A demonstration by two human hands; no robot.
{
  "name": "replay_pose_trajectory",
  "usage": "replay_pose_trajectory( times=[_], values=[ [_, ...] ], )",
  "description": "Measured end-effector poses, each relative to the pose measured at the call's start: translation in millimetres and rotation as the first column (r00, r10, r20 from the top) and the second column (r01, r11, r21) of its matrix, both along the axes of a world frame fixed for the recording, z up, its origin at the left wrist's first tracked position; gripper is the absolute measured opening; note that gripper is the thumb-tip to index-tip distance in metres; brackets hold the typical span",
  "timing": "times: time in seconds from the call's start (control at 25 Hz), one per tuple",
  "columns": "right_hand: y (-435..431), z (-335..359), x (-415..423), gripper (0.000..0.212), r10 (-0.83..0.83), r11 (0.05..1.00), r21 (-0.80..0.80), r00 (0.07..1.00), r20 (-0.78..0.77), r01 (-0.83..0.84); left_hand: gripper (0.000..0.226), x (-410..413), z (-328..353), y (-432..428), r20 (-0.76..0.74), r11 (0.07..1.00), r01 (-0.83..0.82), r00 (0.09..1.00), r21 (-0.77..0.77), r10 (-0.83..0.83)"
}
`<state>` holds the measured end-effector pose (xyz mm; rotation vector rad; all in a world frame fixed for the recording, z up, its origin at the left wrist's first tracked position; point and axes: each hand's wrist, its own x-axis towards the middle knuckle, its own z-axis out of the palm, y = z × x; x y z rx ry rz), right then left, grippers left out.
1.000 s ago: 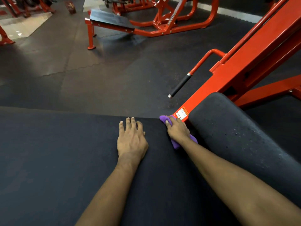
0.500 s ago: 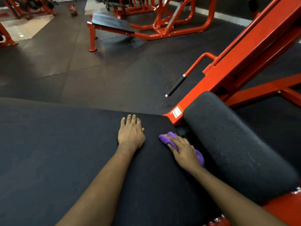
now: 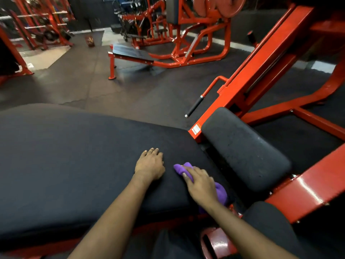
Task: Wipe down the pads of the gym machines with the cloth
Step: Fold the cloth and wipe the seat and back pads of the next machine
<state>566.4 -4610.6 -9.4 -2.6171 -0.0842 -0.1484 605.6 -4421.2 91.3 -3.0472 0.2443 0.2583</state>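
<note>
Big pad [image 3: 74, 165]: wide, flat, black, matte w/ a fine grain, rounded far edge. Just beside it on the rt is a small pad [image 3: 242, 150]: oblong w/ rounded ends, rougher, speckled grey, lying along the red frame [image 3: 261, 58]. Frame is glossy painted steel, square tube. A thin red bar off it ends in a black grip [image 3: 195, 106] w/ a silver cap. Floor [image 3: 93, 86] is dark rubber tile, seams showing. Farther back there's a flat bench [image 3: 132, 52] on red legs.

Cloth [image 3: 179, 167]: purple, soft-looking, bunched into a lump, not spread out. It sits on the big pad near its rt edge, close to the gap btwn the two pads. One end pokes out ahead of the fingertips, the other bulges out by the wrist. R hand [image 3: 201, 184] lies on top, fingers close together & mostly straight, pressing the cloth down. L hand [image 3: 149, 163] is palm down on the big pad just left of the cloth, fingers together, not touching it.
</note>
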Motion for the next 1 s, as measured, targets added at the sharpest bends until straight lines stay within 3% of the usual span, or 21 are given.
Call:
replay_pose_trajectory(
  times=[0.08,0.16,0.24,0.36,0.48,0.64,0.72,0.8,0.88,1.0],
  values=[
    [11,7,-25,0.064,0.097,0.994,0.038,0.994,0.05,-0.099,0.049,-29,11,10,0.01,1.0,0.001,1.0,0.015,-0.002],
    [-6,3,-26,0.057,0.12,0.988,0.091,0.992,0.04,-0.123,0.05,-54,22,19,0.018,0.999,0.008,1.0,0.037,-0.008],
    [-33,-10,-16,0.047,0.004,0.993,0.115,0.999,-0.038,0.0,0.051,-81,30,29,0.0,0.997,0.022,1.0,0.075,-0.022],
    [-54,-20,-2,0.048,-0.184,0.971,0.106,0.95,-0.252,0.216,0.053,-107,33,40,0.045,0.988,0.07,0.996,0.136,-0.077],
    [-30,-8,-3,0.049,-0.235,0.968,0.023,0.94,-0.246,0.248,0.051,-109,30,43,0.097,0.995,0.083,0.991,0.049,-0.088],
    [32,28,-35,0.052,-0.058,0.996,0.06,0.998,-0.035,0.06,0.033,-114,40,41,0.229,0.997,-0.012,0.973,-0.075,0.029],
    [61,48,-62,0.061,0.152,0.974,0.155,0.982,0.109,-0.167,0.03,-124,52,52,0.273,0.997,-0.076,0.959,-0.009,0.075],
    [82,60,-69,0.055,0.297,0.928,0.172,0.934,0.197,-0.332,0.033,-129,64,70,0.309,0.989,-0.131,0.946,0.072,0.103],
    [95,69,-51,0.047,0.328,0.921,0.141,0.918,0.222,-0.363,0.041,-133,70,89,0.318,0.98,-0.178,0.938,0.092,0.14],
    [94,60,19,0.043,0.305,0.937,0.147,0.947,0.1,-0.317,0.044,-136,70,97,0.35,0.979,-0.179,0.927,0.099,0.134]
  ],
)
